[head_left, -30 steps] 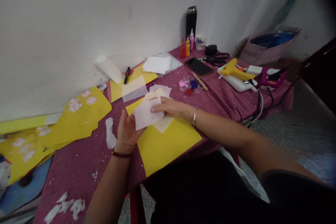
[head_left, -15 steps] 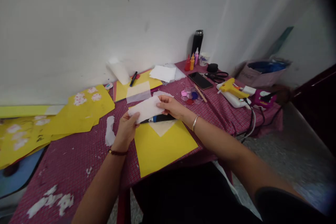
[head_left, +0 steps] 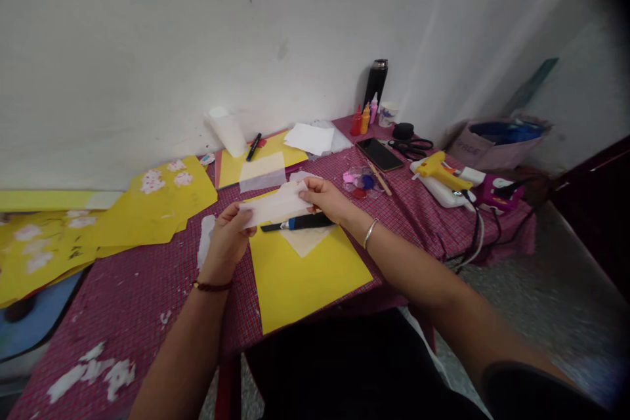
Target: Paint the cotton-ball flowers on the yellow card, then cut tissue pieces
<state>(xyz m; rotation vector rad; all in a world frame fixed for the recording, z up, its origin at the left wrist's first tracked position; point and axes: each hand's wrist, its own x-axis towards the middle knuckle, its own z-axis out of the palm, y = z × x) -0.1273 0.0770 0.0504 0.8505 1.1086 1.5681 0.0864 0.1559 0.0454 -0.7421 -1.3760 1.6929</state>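
A strip of thin white paper (head_left: 273, 205) is stretched between my two hands, above the table. My left hand (head_left: 230, 236) pinches its left end, thumb on top. At the other end, my right hand (head_left: 322, 198) grips it between thumb and fingers. Below the strip, a utility knife (head_left: 315, 220) with a black handle and dark blade lies across a pale piece of paper (head_left: 304, 244). Both rest on a yellow sheet (head_left: 305, 289). Part of the pale paper is hidden behind the strip and knife.
Yellow sheets with pink-white blossoms (head_left: 152, 210) lie left. Torn paper scraps (head_left: 93, 371) sit front left. Behind are a tissue roll (head_left: 226, 131), marker (head_left: 254, 146) and white papers (head_left: 310, 138). To the right are paint bottles (head_left: 365, 118), a phone (head_left: 379, 153), scissors (head_left: 411, 147) and a yellow glue gun (head_left: 443, 171).
The white paper in my hands has become narrower in view and tilted lower, so more of the utility knife shows. Both hands keep hold of its ends.
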